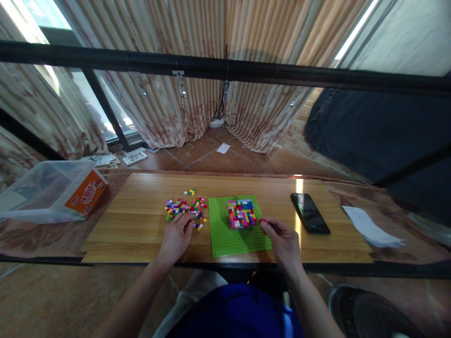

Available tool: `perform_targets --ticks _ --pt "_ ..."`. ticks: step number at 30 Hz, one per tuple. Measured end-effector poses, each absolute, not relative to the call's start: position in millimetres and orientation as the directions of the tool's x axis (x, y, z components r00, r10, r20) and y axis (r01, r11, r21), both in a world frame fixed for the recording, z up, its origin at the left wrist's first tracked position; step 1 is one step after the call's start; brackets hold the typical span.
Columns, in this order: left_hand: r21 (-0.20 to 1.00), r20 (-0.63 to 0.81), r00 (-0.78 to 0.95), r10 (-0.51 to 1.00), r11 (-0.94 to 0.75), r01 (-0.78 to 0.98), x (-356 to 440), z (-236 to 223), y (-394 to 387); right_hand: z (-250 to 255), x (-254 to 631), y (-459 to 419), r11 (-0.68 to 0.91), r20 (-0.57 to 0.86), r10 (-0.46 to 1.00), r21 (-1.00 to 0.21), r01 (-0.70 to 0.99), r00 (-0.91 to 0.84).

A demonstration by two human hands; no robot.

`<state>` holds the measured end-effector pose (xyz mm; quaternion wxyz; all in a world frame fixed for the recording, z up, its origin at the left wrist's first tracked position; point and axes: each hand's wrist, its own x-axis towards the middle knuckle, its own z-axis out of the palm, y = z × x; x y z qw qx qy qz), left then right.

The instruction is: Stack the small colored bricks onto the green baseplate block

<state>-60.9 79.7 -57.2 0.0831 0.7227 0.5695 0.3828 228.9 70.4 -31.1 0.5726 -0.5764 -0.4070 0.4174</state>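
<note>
My left hand (177, 236) reaches into the near edge of a pile of small loose building bricks (179, 206) in many colours. Its fingers are closed together at the bricks, and what they hold, if anything, is hidden. A green studded baseplate (220, 234) lies flat to the right of the pile. On it stands a square block of mixed-colour bricks (241, 214), densely studded on top. Just off the block's right side, my right hand (284, 240) pinches a small red brick (260, 221) between thumb and fingers.
A black smartphone (310, 213) lies on the wooden table (141, 234), right of the baseplate. Several stray bricks (190, 192) sit behind the pile. Beyond the table are a clear plastic bin (45, 188) with an orange label, white paper (371, 227) and a dark crossbar (211, 65).
</note>
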Motion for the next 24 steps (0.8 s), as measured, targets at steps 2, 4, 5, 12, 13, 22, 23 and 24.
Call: perform_targets --ticks 2,4,5,12,13,22,23,24 --pt "0.530 0.466 0.074 0.882 -0.345 0.775 -61 -60 78 -30 228 84 0.006 0.004 0.944 -1.000 -0.004 0.329" --pt "0.516 0.470 0.084 0.878 -0.351 0.781 -61 -63 77 -33 226 95 0.000 0.000 0.942 -1.000 0.000 0.335" --pt "0.514 0.472 0.085 0.878 -0.352 0.783 -61 -65 77 -35 224 99 -0.007 -0.007 0.943 -1.000 0.000 0.332" --pt "0.524 0.471 0.088 0.877 -0.359 0.773 -60 -68 76 -51 215 111 -0.015 -0.023 0.948 -1.000 -0.027 0.316" --pt "0.523 0.470 0.094 0.878 -0.362 0.771 -59 -68 76 -52 214 111 -0.016 -0.025 0.948 -0.999 -0.031 0.318" --pt "0.506 0.477 0.108 0.872 -0.374 0.777 -59 -69 78 -54 208 111 -0.068 -0.140 0.927 -0.975 -0.212 0.347" --pt "0.504 0.477 0.111 0.872 -0.374 0.779 -59 -68 78 -53 208 112 -0.069 -0.147 0.925 -0.971 -0.227 0.349" --pt "0.502 0.475 0.113 0.873 -0.375 0.779 -59 -68 78 -52 208 113 -0.070 -0.152 0.925 -0.969 -0.239 0.347"
